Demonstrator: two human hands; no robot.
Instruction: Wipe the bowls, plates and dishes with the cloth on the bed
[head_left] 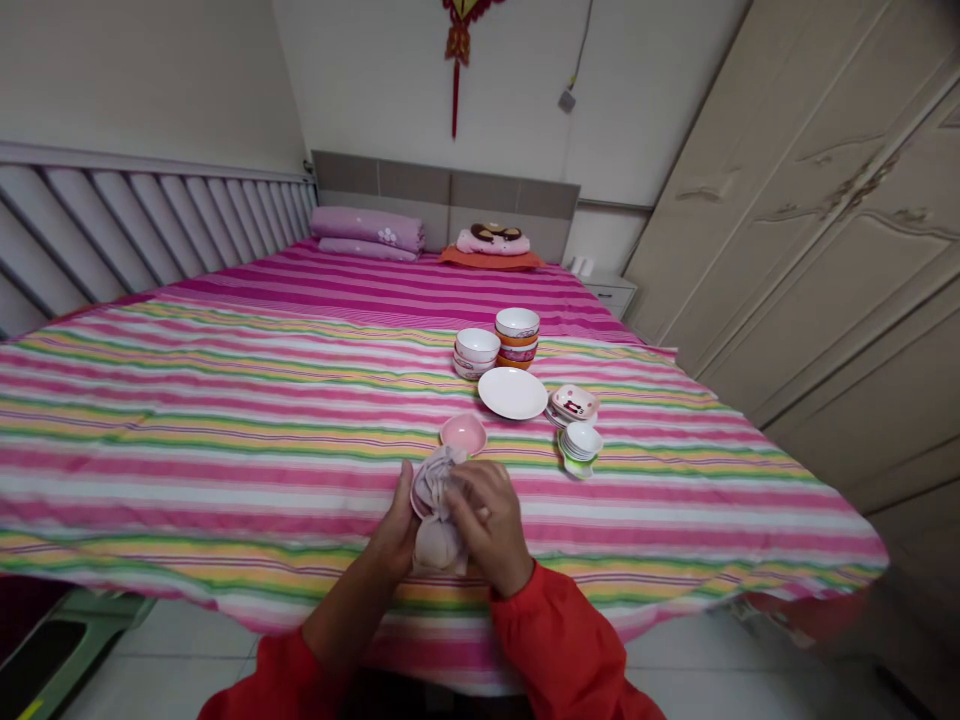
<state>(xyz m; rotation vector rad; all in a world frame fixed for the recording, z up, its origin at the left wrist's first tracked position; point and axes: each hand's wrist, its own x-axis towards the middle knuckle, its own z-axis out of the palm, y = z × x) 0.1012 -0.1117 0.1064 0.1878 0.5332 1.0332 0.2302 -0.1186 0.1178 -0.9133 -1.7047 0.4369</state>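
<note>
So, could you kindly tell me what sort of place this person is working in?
It looks like a bedroom in a home: a large bed with a striped sheet, pillows against a headboard, and a tall cream wardrobe alongside.

A bed (225, 440) under a pink, yellow and green striped sheet carries crockery right of centre: a stack of white bowls (476, 350) just beside a taller stack of mixed bowls (517, 337), a white plate (513, 393) in front, printed dishes (574, 404) and small white saucers (580, 444) to its right, and a pink dish (463, 433) nearer the front edge. Rolled lilac bedding (367, 230) and an orange cushion (491, 259) lie at the head end.
</note>
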